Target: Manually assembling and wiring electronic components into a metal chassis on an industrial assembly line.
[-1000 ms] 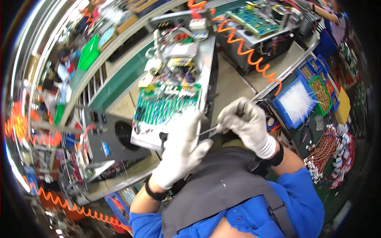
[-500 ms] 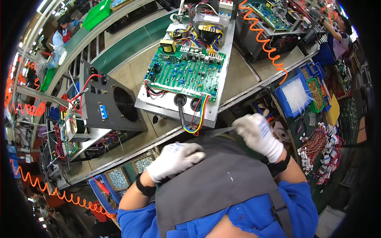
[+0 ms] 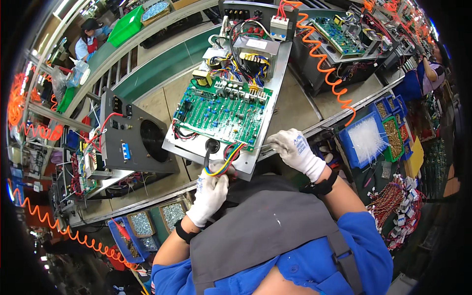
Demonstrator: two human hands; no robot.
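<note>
Gloved hands apart, left hand (image 3: 210,195) closed on the multicoloured wires (image 3: 231,158) at the metal chassis's (image 3: 189,146) near edge, right hand (image 3: 295,150) pinching a thin strip (image 3: 264,147) (pale, hard to make out), green circuit board (image 3: 221,115) atop the chassis.

Looks like an electronics assembly workshop. Holds an open metal chassis (image 3: 274,88) with a green circuit board (image 3: 223,115) on a long workbench (image 3: 290,108), and a similar open unit (image 3: 339,39) farther along. Has orange coiled hoses (image 3: 54,132), shallow boxes of small metal parts (image 3: 141,223), heaped wire harnesses (image 3: 393,204) and a blue tray (image 3: 345,140) of white strips. Also includes a co-worker (image 3: 87,43) in workwear at another station.
</note>
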